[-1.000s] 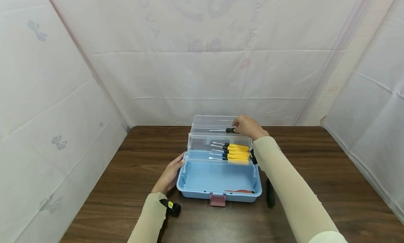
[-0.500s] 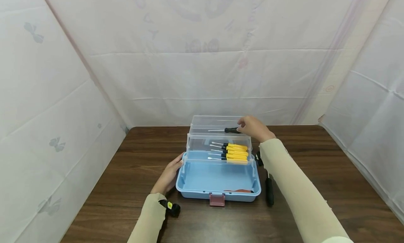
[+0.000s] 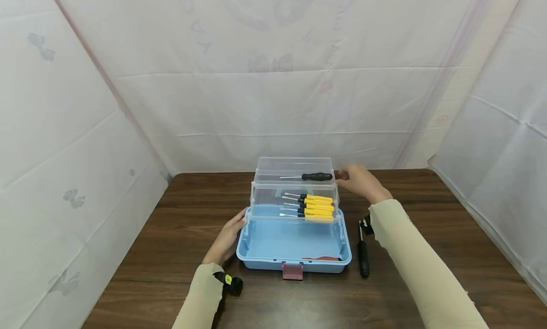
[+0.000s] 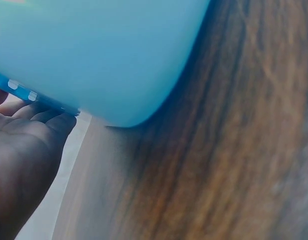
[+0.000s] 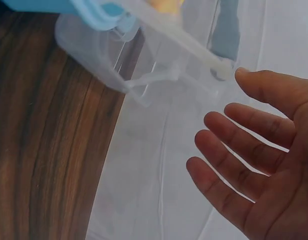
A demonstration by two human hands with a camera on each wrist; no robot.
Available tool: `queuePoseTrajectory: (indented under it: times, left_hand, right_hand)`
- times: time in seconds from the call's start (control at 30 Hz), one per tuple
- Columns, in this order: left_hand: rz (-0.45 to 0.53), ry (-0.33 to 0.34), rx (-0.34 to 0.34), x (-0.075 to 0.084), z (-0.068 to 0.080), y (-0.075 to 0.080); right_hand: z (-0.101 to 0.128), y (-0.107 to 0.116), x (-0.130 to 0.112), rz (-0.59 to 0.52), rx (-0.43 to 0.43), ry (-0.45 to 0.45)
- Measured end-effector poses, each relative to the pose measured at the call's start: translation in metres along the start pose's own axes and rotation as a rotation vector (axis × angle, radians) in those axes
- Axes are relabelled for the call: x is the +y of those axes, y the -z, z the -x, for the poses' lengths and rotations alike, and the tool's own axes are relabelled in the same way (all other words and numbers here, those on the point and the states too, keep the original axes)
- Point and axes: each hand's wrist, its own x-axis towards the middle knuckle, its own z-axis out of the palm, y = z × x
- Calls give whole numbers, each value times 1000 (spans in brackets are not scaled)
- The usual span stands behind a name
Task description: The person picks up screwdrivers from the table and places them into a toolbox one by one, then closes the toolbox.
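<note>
Right hand [image 3: 361, 181] now off black-handled screwdriver [image 3: 308, 177]; clear plastic tray [image 3: 294, 166].

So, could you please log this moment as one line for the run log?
left hand: rests on toolbox | right hand: open, beside top tray | black screwdriver: lying in top tray

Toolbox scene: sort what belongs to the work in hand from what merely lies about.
In hand:
- toolbox, steadied by the left hand
- black screwdriver in the top clear tray
- right hand, empty beside that tray
- yellow screwdrivers in the middle tray
- second black screwdriver on the table

Lying about:
- table
- white sheeting
</note>
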Motion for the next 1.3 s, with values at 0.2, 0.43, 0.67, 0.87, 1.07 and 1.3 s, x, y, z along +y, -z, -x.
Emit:
queuePoseTrajectory:
  times: [0.2, 0.43, 0.67, 0.87, 1.07, 1.3]
  left_hand:
    - [2, 2, 4, 1, 0, 1]
    - [11, -5, 2, -1, -1, 2]
    - [10, -8, -6, -3, -2, 2]
    - [1, -4, -2, -2, -3, 1]
    - [0, 0, 0, -3, -3, 0]
    - [4, 1, 4, -2, -2, 1]
  right_hand:
    - [13, -3, 10, 20, -2, -40]
    - [28, -8, 19, 17, -37, -63]
    - [46, -19, 33, -21, -67, -79]
    - [61, -30, 44, -44, -88, -92]
    - [76, -38, 53, -40, -111, -129]
    - [88, -44, 64, -62, -133, -113]
